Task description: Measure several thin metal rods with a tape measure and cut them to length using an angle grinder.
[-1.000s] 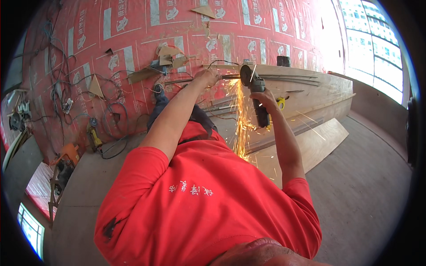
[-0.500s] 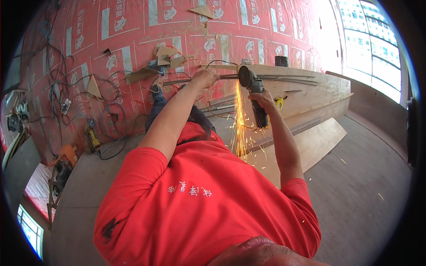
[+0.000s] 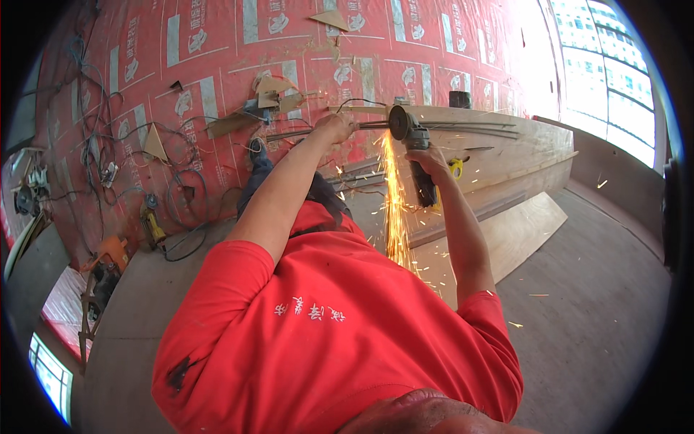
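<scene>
Fingers (image 3: pixel 413 155) curled, right hand (image 3: pixel 431 160) gripping grinder (image 3: pixel 417 137), left hand (image 3: pixel 335 129) gripping rods (image 3: pixel 374 124)

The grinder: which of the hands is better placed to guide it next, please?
Probably the right hand: it grips the grinder, while the left hand holds the thin rods left of the disc.

Golden-orange sparks (image 3: pixel 395 217), black-and-grey grinder (image 3: pixel 422 181), dark-grey rods (image 3: pixel 470 129), red shirt (image 3: pixel 340 351) with white lettering (image 3: pixel 316 312), white-patterned red sheeting (image 3: pixel 210 58)

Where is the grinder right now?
Right of centre in the head view: the grinder is in the right hand, its disc at the rods.
</scene>
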Demonstrator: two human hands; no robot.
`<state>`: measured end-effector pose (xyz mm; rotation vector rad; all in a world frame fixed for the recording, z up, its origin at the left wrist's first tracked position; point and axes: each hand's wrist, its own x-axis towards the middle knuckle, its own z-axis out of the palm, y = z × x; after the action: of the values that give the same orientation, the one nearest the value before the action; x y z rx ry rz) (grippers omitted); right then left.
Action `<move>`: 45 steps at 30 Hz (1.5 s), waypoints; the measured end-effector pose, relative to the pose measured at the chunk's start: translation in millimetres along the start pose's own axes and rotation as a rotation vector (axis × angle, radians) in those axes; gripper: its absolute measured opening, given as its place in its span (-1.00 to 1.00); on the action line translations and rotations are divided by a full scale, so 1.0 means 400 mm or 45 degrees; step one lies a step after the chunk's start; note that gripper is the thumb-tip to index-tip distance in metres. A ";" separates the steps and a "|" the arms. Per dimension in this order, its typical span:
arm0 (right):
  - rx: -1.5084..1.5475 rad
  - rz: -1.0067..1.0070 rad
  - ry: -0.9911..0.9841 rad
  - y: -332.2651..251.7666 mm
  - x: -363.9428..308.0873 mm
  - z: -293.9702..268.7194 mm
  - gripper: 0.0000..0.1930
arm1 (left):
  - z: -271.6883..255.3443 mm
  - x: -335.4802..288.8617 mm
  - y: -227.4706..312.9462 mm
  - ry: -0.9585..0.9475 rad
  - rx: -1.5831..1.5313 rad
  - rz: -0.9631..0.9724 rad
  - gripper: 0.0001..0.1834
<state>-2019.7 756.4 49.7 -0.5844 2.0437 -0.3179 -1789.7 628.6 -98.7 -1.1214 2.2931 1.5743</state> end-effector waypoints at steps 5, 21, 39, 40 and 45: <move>0.033 -0.018 0.044 -0.007 -0.008 0.006 -0.54 | -0.003 0.003 -0.004 -0.048 0.015 -0.016 -0.53; -0.017 0.003 0.026 0.000 -0.021 0.004 -0.57 | -0.012 -0.011 0.003 -0.038 -0.010 -0.012 -0.51; -0.086 0.021 0.017 0.017 -0.019 -0.001 -0.56 | 0.020 0.026 -0.028 -0.126 -0.099 -0.075 -0.54; -0.030 0.014 0.026 0.020 -0.016 -0.001 -0.58 | 0.022 0.024 -0.028 -0.127 -0.099 -0.076 -0.54; -0.112 -0.017 0.071 0.011 -0.004 0.004 -0.59 | 0.023 0.007 -0.022 0.022 -0.045 0.027 -0.54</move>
<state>-2018.9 760.9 48.0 -0.6494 2.1165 -0.2555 -1788.7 633.5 -110.7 -1.1272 2.3046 1.6248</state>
